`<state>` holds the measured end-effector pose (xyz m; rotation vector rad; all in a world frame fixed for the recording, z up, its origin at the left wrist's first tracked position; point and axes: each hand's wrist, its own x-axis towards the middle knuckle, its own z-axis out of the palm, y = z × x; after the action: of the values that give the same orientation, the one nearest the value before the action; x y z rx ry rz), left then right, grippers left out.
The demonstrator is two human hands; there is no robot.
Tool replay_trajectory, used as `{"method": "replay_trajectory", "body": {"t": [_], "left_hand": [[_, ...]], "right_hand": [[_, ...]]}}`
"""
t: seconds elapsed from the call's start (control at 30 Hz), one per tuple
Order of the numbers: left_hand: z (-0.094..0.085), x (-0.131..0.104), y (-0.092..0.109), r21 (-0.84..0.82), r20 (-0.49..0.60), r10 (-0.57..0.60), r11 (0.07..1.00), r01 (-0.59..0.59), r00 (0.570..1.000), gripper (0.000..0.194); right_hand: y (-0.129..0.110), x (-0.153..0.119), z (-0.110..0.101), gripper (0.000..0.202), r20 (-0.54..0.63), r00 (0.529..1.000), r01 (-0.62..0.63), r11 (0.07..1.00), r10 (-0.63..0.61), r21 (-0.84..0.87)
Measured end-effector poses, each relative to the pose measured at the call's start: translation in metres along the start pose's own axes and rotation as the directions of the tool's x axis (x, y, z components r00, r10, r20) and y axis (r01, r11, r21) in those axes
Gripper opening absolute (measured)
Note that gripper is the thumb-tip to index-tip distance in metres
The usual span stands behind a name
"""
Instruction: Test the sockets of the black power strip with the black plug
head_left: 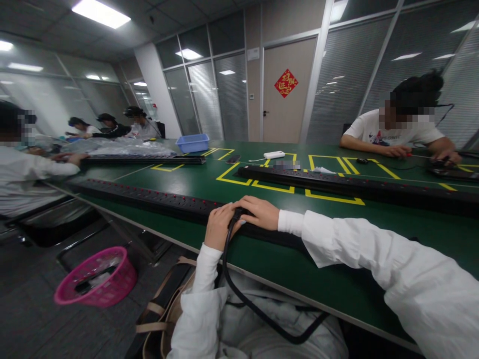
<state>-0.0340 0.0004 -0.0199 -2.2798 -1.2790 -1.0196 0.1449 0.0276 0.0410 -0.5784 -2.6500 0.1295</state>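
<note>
Far left: co-worker (pixel 33 169) in white, one hand out on a dark bar (pixel 168 160). On the floor (pixel 33 329) below, a pink basket (pixel 119 286), contents too blurred to name. Along the near side of the green table (pixel 202 180), a long black strip (pixel 149 198) dotted with red, running rightward beneath both hands. Farther back, clear plastic wrapping (pixel 119 148), then a blue bin (pixel 192 143). Mid-view, left hand (pixel 217 227), closed about a black plug (pixel 238 214) at the strip; thick black cable (pixel 258 315) looping from plug to below table level. Opposite, right hand (pixel 260 212), also closed on the plug. Plug mostly covered; seated in the strip or not, impossible to tell. Behind, a white device (pixel 274 155), and a second black strip (pixel 337 183) reaching off rightward. Far right: another co-worker (pixel 402 127), forearms on the table.
</note>
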Motion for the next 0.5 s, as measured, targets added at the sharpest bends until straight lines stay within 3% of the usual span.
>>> {"method": "replay_trajectory", "body": {"t": [0.5], "left_hand": [[-0.0011,-0.0012,0.0039,0.053,0.008,-0.01,0.999,0.01,1.0,0.036]], "right_hand": [[-0.0037,-0.0001,-0.0017,0.034,-0.017,1.0,-0.015,1.0,0.015,-0.009]]}}
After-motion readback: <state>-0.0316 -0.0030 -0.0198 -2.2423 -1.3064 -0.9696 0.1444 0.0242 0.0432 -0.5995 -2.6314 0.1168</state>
